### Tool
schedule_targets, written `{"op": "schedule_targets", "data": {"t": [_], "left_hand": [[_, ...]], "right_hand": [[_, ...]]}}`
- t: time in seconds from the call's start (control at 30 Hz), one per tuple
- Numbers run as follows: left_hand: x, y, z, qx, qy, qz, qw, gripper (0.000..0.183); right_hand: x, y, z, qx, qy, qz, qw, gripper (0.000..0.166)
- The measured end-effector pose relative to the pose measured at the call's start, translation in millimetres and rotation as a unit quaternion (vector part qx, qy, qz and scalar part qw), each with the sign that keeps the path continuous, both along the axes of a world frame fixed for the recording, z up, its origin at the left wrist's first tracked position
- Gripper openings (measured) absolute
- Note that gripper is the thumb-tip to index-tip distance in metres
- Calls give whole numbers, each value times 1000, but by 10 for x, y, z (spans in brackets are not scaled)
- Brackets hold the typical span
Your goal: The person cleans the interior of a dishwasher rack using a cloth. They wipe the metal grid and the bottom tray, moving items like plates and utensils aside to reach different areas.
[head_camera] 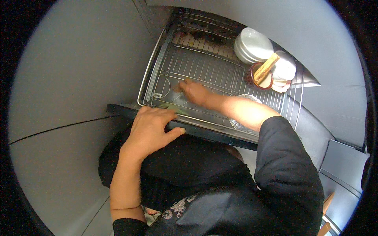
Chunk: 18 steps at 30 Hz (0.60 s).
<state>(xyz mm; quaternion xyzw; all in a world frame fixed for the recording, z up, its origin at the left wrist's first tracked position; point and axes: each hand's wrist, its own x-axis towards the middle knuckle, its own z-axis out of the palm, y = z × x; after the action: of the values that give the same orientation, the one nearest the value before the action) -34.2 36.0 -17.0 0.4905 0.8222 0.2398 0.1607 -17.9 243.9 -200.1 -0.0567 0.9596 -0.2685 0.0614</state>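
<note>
My left hand (153,124) rests on the front edge of a pulled-out drawer with a metal wire rack (203,67), its fingers over the rim and its thumb apart. My right hand (193,90) is inside the drawer, over the left part of the rack. Its fingers are bent and blurred, near a wire loop and a pale, blurred patch; whether they grip anything cannot be told. Something green and blurred (174,108) lies low in the rack beside my left fingers. My right forearm partly hides a round wire-like item (239,124).
At the drawer's back right stand stacked white bowls (255,44), a brown-rimmed cup (260,79) with a yellowish, stick-like bundle (265,67) across it, and more white dishware (283,69). Grey panels stand on both sides. The drawer front (212,135) is close to my body.
</note>
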Motion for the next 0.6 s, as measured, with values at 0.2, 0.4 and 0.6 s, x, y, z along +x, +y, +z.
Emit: {"op": "schedule_targets", "data": {"t": [0.2, 0.4, 0.6], "left_hand": [[-2, 12, -3, -14, 6, 1, 1000, 35], [16, 8, 25, -12, 8, 7, 1000, 34], [37, 13, -18, -6, -4, 10, 1000, 35]], "right_hand": [[251, -68, 268, 15, -10, 163, 986, 26], [392, 133, 108, 64, 64, 250, 964, 20], [207, 460, 179, 131, 49, 175, 975, 22]]}}
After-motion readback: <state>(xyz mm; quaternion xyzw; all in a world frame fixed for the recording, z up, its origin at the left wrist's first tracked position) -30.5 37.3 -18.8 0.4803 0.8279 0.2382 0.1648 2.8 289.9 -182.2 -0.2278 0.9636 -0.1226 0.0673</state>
